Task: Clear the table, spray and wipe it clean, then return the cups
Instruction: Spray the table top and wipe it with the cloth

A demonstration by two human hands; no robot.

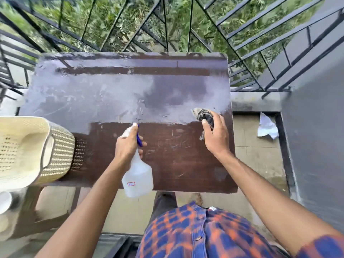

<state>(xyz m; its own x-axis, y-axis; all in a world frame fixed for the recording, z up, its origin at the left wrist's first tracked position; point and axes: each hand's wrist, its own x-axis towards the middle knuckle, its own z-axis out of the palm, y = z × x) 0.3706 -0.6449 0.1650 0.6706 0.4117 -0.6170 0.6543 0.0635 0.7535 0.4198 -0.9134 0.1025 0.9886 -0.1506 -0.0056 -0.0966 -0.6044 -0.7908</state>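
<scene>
The brown wooden table (176, 164) fills the middle of the head view; its far half shines pale and wet, its near half is dark. My left hand (126, 144) grips a clear plastic spray bottle (138, 178) with a blue trigger, held over the near middle of the table with the nozzle pointing away from me. My right hand (216, 135) holds a crumpled dark checked cloth (203, 115) at the table's right side, at the border of the pale patch. No cups stand on the table.
A cream woven plastic chair (28, 151) stands at the table's left edge. A white cup-like object (4, 202) shows at the far left edge, blurred. Crumpled white paper (267, 126) lies on the floor to the right. A black metal railing (167, 25) runs behind the table.
</scene>
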